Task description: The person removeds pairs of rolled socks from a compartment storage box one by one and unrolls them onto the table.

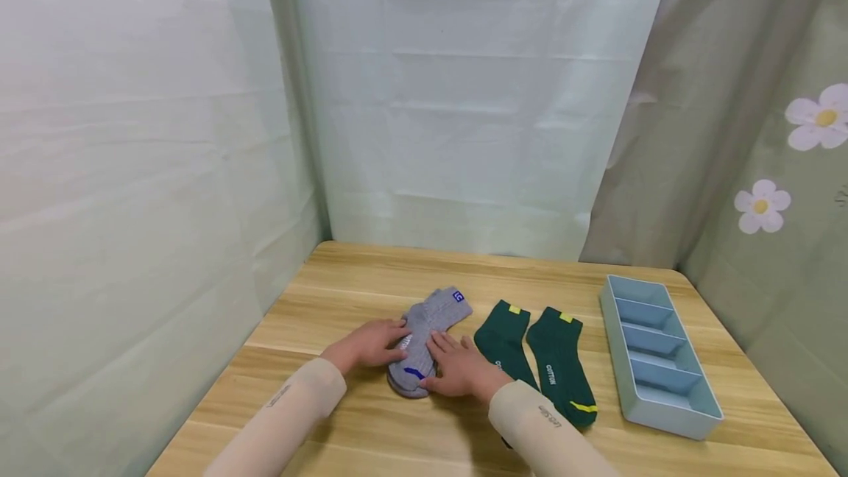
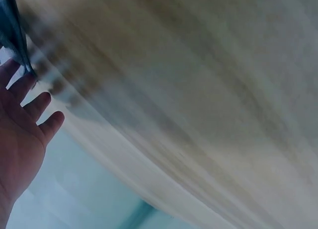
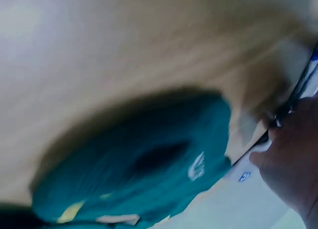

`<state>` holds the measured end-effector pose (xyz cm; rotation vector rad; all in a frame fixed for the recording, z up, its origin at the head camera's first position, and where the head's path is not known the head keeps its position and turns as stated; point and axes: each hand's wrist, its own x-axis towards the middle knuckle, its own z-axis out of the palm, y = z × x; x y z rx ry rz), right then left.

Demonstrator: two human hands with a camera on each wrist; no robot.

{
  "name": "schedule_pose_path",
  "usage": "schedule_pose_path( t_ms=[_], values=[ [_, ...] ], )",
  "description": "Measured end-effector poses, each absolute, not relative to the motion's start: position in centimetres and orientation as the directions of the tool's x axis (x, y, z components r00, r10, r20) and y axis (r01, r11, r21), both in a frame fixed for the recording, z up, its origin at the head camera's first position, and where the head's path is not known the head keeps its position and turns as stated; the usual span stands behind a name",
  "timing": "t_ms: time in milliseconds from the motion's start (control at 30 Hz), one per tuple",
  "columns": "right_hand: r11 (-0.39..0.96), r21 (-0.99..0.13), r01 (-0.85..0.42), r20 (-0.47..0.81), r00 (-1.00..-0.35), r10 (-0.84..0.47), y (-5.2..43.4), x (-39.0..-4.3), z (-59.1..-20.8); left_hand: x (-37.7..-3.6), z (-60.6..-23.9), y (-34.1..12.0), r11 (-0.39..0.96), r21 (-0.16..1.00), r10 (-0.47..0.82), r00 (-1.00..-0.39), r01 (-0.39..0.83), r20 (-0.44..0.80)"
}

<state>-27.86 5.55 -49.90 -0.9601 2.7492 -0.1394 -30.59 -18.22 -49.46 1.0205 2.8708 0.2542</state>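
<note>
Count: grey socks (image 1: 424, 341), stacked, can't tell how many. 2 green socks (image 1: 536, 363) flat side by side just right of them, near one partly under the right sleeve. 1 pale blue organizer tray (image 1: 689, 418), 5 compartments, at the right edge of the tabletop (image 1: 331, 278).

Left hand (image 1: 371, 344): fingers straight, flat against the grey stack's left side, gripping nothing.

Right hand (image 1: 460, 370): fingers flat on the stack's lower right, thumb at the toe end, no pinch visible.

Both wrist views blurred.
</note>
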Motion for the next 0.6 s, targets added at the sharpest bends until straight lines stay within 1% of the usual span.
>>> schedule_pose_path(
  t_ms=[200,467,533,600],
  values=[
    [0.761,-0.195,-0.618,-0.22,-0.729,-0.649,7.3,-28.4,-49.3,-29.7,-49.4,-17.5,0.75,0.156,0.651,-0.759,0.643,-0.005],
    [0.767,-0.18,-0.616,-0.244,-0.728,-0.641,8.5,-28.7,-48.8,-29.3,-48.9,-16.4,0.773,0.138,0.629,-0.776,0.619,-0.044],
    [0.768,-0.199,-0.608,-0.246,-0.728,-0.64,8.6,-28.6,-48.8,-29.4,-48.8,-16.1,0.768,0.158,0.63,-0.776,0.62,-0.02],
    [0.77,-0.222,-0.598,-0.238,-0.733,-0.638,8.5,-28.4,-48.6,-29.6,-48.7,-15.8,0.768,0.188,0.619,-0.785,0.613,0.031]
  ],
)
